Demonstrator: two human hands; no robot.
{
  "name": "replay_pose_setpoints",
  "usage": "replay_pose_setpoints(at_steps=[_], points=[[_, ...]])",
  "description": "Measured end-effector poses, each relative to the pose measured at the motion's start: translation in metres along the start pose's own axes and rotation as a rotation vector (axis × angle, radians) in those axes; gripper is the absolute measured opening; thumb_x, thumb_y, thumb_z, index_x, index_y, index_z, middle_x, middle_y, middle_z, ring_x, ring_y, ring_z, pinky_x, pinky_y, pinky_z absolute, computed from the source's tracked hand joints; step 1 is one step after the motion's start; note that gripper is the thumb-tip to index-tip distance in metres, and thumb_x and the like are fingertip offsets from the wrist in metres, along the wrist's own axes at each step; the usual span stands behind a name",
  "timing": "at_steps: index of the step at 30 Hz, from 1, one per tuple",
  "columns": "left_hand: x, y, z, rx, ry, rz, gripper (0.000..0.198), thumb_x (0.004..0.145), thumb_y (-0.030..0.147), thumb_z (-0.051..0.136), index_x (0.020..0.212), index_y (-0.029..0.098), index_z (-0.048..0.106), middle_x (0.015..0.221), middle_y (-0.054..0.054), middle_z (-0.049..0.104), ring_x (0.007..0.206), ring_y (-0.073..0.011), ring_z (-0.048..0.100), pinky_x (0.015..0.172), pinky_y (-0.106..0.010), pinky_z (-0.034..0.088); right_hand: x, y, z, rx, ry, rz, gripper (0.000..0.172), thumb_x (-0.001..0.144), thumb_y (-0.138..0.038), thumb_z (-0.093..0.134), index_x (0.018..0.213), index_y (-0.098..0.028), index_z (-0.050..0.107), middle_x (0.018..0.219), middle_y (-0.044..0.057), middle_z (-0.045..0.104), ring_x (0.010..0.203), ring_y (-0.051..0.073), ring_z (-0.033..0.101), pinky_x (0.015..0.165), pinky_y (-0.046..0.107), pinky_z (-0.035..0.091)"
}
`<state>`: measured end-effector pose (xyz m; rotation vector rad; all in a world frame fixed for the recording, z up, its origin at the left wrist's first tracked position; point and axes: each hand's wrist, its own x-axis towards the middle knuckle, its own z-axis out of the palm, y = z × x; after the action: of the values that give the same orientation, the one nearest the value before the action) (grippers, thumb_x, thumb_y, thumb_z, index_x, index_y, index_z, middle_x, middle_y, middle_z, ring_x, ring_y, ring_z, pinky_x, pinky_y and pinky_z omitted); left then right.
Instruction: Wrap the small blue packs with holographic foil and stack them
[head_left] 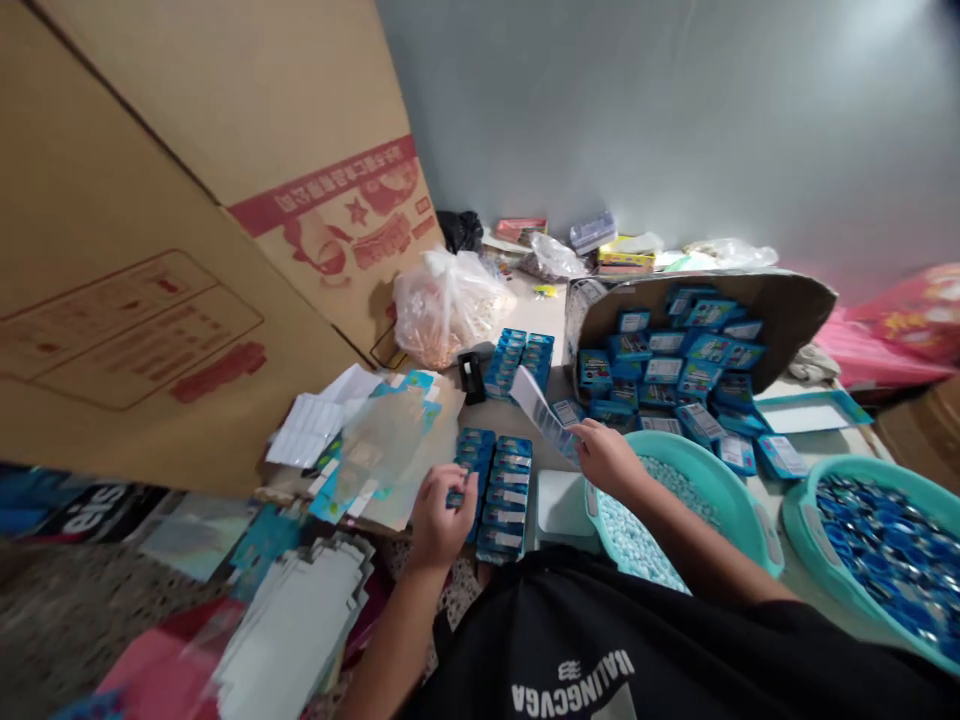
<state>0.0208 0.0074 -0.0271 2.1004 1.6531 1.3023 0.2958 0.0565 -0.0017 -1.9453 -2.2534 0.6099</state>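
In my right hand (606, 458) is a sheet of white labels (541, 412), pinched at its lower right end and slanting up to the left over the table. My left hand (442, 515) is closed, its fingers curled at the left row of small blue boxes (474, 447); what its fingertips hold, if anything, is hidden. Beside that row stands a second row of small blue boxes (508, 495), with white strips on their tops. More blue boxes (517, 362) stand in two rows farther back, behind the label sheet.
An open carton (806, 300) holds a heap of blue boxes at the back right. Turquoise basins hold pale pellets (637, 540) and blue pieces (892, 550). A black holder (472, 378), a plastic bag (446, 310) and papers (319, 415) lie left. A large cardboard box (187, 200) rises beside them.
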Motion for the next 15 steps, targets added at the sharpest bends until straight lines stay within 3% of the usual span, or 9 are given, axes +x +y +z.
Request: replay_pose_setpoints(at_steps=[1,4,7,10,15], points=[[0.008,0.013,-0.007,0.07,0.024,0.106,0.009,0.085,0.029,0.062,0.087,0.021,0.059,0.095,-0.008,0.067,0.095,-0.0196,0.064,0.09,-0.035,0.05,-0.007,-0.008,-0.005,0.047,0.017,-0.101,0.037,0.091,-0.013,0.042,0.12,-0.019,0.064,0.11,0.01,0.064,0.095,0.02,0.062,0.079,0.027,0.04],[0.029,0.047,-0.026,0.307,-0.065,0.3,0.042,0.083,0.033,0.068,0.122,0.021,0.058,0.126,-0.013,0.064,0.126,-0.0288,0.053,0.112,-0.051,0.031,-0.023,-0.029,-0.022,0.16,0.001,-0.416,0.036,0.093,-0.011,0.039,0.114,-0.02,0.067,0.096,0.007,0.061,0.084,0.017,0.06,0.074,0.025,0.042],[0.037,0.063,-0.04,0.349,-0.161,0.33,0.031,0.089,0.031,0.063,0.119,0.022,0.061,0.109,-0.006,0.073,0.107,-0.0217,0.066,0.117,-0.051,0.021,-0.03,-0.041,-0.033,0.177,-0.016,-0.618,0.035,0.093,-0.009,0.038,0.111,-0.019,0.067,0.09,0.007,0.058,0.08,0.016,0.056,0.072,0.025,0.043],[0.031,0.064,-0.051,0.347,-0.143,0.346,0.015,0.089,0.024,0.062,0.104,0.024,0.067,0.095,0.0,0.076,0.087,-0.0146,0.07,0.116,-0.046,0.025,-0.032,-0.043,-0.04,0.222,0.0,-0.649,0.034,0.096,-0.012,0.037,0.112,-0.019,0.066,0.092,0.008,0.058,0.082,0.017,0.057,0.074,0.027,0.045],[0.014,0.063,-0.06,0.464,0.009,0.424,0.028,0.085,0.021,0.067,0.113,0.027,0.066,0.104,-0.002,0.076,0.093,-0.017,0.07,0.114,-0.045,0.028,-0.037,-0.04,-0.049,0.391,-0.025,-0.612,0.031,0.098,-0.018,0.041,0.112,-0.022,0.067,0.094,0.007,0.059,0.081,0.016,0.058,0.072,0.027,0.047]])
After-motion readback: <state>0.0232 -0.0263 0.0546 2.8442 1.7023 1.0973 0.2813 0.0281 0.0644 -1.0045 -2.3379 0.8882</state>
